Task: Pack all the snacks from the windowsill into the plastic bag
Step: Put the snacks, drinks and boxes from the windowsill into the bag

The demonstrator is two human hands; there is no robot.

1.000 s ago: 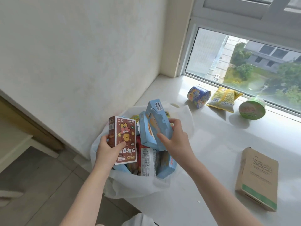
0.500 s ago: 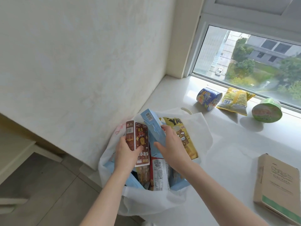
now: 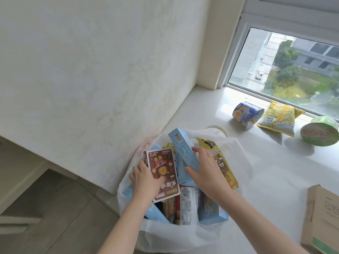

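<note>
Broadly, the white windowsill fills the right of the view. The white plastic bag sits at its near-left corner, mouth wide, and its lower side appears to sag past the sill's edge at seven o'clock. A flat cardboard box lies at four o'clock from the bag.

Three snacks wait unpacked by the glass at two o'clock: a green noodle bowl on its side, a yellow crisp packet and a tipped blue cup. Inside the bag, a yellow pouch leans at the far side among upright packets.

The right hand grasps a tilted pale blue box over the mouth. The left hand grasps a brown cartoon-printed box just beside it.

The bag looks crowded. Forcing both boxes down could crush the pouch, snag a corner in the thin plastic, or drag the overhanging bag off the sill.
</note>
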